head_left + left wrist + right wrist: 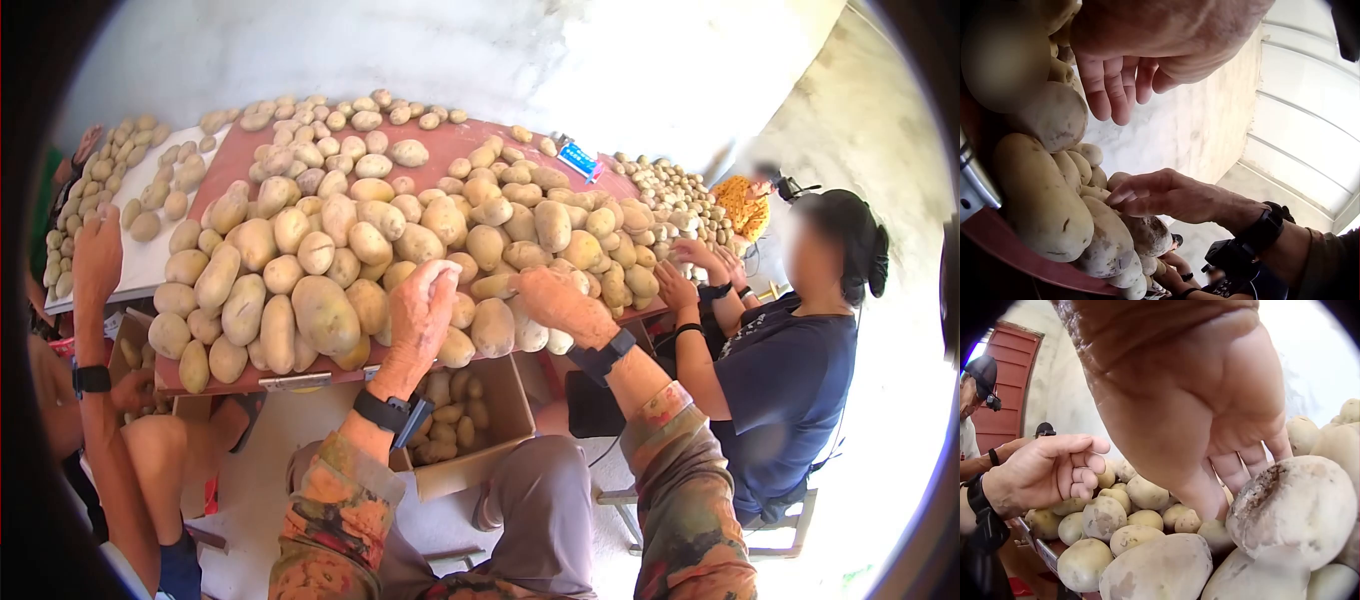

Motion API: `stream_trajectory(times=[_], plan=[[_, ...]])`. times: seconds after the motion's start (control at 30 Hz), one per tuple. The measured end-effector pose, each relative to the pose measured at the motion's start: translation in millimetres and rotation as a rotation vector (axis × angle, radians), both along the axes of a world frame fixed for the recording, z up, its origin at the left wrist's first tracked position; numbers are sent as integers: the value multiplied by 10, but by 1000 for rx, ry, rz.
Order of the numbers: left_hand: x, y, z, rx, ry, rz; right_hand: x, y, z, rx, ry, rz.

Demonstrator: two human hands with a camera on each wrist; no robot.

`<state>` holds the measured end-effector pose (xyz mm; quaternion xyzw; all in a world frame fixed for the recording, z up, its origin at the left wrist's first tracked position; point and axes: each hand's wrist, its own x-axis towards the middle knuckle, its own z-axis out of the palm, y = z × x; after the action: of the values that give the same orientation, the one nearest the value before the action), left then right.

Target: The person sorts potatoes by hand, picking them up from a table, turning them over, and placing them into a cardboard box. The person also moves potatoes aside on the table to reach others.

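The left hand is over the near edge of a big pile of potatoes. Its fingers are a bit bent and loose, and it holds nothing. The right hand is just to the right of it, also over the near part of the pile. Its thumb and fingers are apart and point down at the potatoes. A big potato with a dark, rough patch is right by its fingers. I cannot tell if they touch it.

The pile lies on a red table. It spreads to the left of the left hand, past both hands to the far side, and to the right of the right hand. A metal piece is on the table edge, to the left of the left hand. A blue and white packet lies on the far side, beyond the right hand.

Down below the left hand is a brown box with more potatoes in it. A person in a dark shirt sits to the right of the right hand, with hands by the pile. Farther off that way is a person in a yellow top. Beyond the left hand, on the left, more potatoes lie on a white table top.
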<state>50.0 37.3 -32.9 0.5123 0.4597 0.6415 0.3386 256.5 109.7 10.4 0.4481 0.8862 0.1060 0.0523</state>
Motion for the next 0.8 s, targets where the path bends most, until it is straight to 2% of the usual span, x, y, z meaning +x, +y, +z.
stream_trajectory(times=[0.07, 0.13, 0.17, 0.2, 0.23, 0.27, 0.3, 0.33, 0.4, 0.43, 0.47, 0.57, 0.7, 0.8], plan=[[25, 64, -77, 16, -3, -10, -55, -54, 10, 98, -15, 3], [31, 86, -145, 3, 21, -45, -241, -241, 98, 228, 219, 53], [40, 57, -106, -20, 55, -45, -353, -252, 46, 254, 443, 134], [78, 38, -79, -39, 37, 8, -500, -332, 96, 289, 538, 224], [94, 45, -106, -45, -21, -25, -607, -483, 146, 272, 680, 227], [87, 65, -124, 69, 41, -10, -700, -474, 70, 335, 671, 280], [57, 81, -166, 178, 104, 13, -822, -652, 218, 299, 751, 288], [22, 107, -265, 174, 194, 10, -882, -700, 178, 335, 766, 353], [-1, 102, -370, 171, 185, -40, -992, -796, 126, 208, 872, 305], [3, 86, -384, 159, 159, -72, -1051, -806, 90, 142, 922, 285], [2, 69, -391, 146, 127, -98, -1069, -724, -31, 124, 870, 331], [-11, 36, -389, 108, 13, -165, -1085, -668, -81, 24, 886, 262], [19, 45, -347, 43, -202, -273, -1123, -627, -107, 110, 953, 275], [132, 80, -255, -32, -476, -394, -1166, -635, -125, 161, 1012, 284]])
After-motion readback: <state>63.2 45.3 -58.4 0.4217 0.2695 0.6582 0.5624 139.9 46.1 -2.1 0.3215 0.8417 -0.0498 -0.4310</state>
